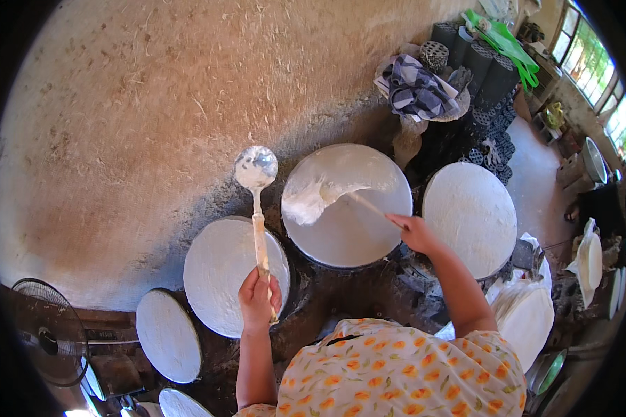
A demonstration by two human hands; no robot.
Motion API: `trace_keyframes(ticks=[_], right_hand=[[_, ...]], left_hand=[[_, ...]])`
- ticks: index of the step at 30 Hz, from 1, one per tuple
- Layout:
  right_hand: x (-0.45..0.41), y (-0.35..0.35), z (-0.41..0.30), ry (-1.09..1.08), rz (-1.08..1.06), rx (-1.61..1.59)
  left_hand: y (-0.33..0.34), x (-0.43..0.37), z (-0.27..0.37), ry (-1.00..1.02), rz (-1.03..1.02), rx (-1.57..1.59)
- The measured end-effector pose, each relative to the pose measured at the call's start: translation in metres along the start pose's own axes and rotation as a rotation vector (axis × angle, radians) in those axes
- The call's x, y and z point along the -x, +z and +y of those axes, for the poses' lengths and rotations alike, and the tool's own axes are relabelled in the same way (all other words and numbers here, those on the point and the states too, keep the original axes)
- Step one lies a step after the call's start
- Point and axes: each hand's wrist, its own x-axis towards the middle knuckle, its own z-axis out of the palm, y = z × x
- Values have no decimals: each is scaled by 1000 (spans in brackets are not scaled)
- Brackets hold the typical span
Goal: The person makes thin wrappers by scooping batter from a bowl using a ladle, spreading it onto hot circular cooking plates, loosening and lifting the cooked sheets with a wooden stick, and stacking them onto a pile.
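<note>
My left hand [260, 298] grips the long pale handle of a ladle [261, 242], held upright in the view. Its round bowl [256, 166] is smeared with white batter. My right hand [418, 233] holds a thin stick-like spreader [371, 204], whose far end touches the middle round griddle [362, 234]. Thick white batter [305, 204] lies in a curved band at the left of that griddle, beside a smooth greyish area. Under the ladle's handle is a left round griddle [214, 281] with a white layer. Another white-covered griddle [469, 221] stands right of my right hand.
Along the back runs a rough earthen wall [151, 104]. Perforated briquettes [477, 68] and a checked cloth [420, 88] stand behind the griddles. A fan [47, 336] is at far left, near another white disc [168, 336]. A stack of pale round sheets [527, 320] lies at right.
</note>
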Motion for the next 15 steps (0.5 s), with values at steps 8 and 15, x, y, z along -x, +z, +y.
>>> trace_keyframes(ticks=[8, 15], right_hand=[[24, -38, 1, 149, -392, 109], [-12, -9, 7, 2, -169, 40]], left_hand=[[2, 27, -5, 4, 72, -10], [29, 30, -14, 21, 48, 77]])
